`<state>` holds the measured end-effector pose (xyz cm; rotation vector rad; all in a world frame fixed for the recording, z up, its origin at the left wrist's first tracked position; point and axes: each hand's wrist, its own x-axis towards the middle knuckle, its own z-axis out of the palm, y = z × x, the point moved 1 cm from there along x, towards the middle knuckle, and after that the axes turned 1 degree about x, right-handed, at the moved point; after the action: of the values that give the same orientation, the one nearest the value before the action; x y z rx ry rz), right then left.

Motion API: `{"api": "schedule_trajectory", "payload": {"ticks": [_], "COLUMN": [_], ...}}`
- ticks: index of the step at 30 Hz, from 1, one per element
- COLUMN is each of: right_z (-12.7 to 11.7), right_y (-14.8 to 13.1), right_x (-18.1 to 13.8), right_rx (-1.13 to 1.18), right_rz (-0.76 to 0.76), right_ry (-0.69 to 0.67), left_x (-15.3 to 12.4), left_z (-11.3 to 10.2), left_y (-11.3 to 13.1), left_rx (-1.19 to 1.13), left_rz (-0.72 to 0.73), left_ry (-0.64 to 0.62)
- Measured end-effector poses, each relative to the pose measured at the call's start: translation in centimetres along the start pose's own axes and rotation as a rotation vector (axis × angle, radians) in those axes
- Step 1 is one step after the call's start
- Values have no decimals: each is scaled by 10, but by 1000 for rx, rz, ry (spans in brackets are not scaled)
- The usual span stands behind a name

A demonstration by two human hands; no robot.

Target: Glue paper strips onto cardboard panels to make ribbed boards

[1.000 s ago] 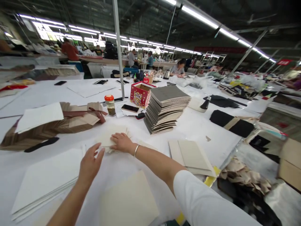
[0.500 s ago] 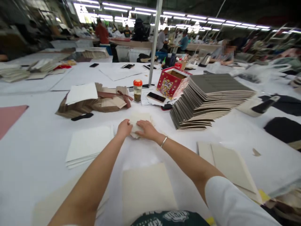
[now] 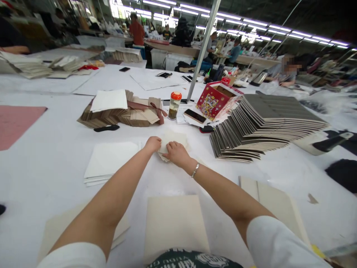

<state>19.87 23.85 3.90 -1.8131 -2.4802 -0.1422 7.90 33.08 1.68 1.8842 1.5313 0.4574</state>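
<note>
A small stack of cream fabric pieces [image 3: 175, 138] lies in front of me, its edges uneven. My left hand [image 3: 154, 143] is closed at the left edge of this stack, thumb and fingers pinching a cream piece there. Resting on the stack's near right part is my right hand [image 3: 177, 153], fingers spread and slightly bent over the top piece. A single cream sheet [image 3: 175, 223] lies flat close to my body. White sheets [image 3: 111, 160] are piled left of my left hand, and more cream sheets [image 3: 67, 227] lie partly under my left forearm.
Grey-faced boards [image 3: 267, 115] form a tall slanted stack at right, near a red box [image 3: 213, 100]. A jar with an orange lid [image 3: 174, 106], a phone [image 3: 195, 115] and brown bundled pieces [image 3: 134, 111] stand beyond my hands. A metal pole [image 3: 203, 52] rises behind.
The view has turned and tilted, so the table's things sit differently in it. My right fingers have bent a little more over the stack; my left hand still pinches its edge.
</note>
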Motion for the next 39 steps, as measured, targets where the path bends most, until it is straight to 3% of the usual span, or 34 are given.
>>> {"api": "schedule_trajectory", "payload": {"ticks": [4,13,26,29,32,35,37,39], "right_z": [-8,-20,-5,-8,-10,-7,-4,-2], "right_y": [-13,-35,-10,7,45,83,97,100], "right_x": [0,6,0,4,16,34,44,50], "right_rx": [-121,-160,-72,86,220,317,364,374], "right_rz": [-76,-16,81,168,440,659,689,681], "right_ry": [-86,-178,-42,49,175,21,-116,-137], "left_x": [-6,-10,-18,-21,-25,-28,-28,-27], "left_z": [2,2,3,-3,-10,-8,-1,10], "left_y": [-6,-14,-5,1,11,23,28,30], "left_rx": [-87,-267,-272,-171,-54,113,287,445], "left_rz": [-39,-91,-100,-65,5,97,149,184], "left_ry": [29,42,-13,-28,-1,59,69,47]}}
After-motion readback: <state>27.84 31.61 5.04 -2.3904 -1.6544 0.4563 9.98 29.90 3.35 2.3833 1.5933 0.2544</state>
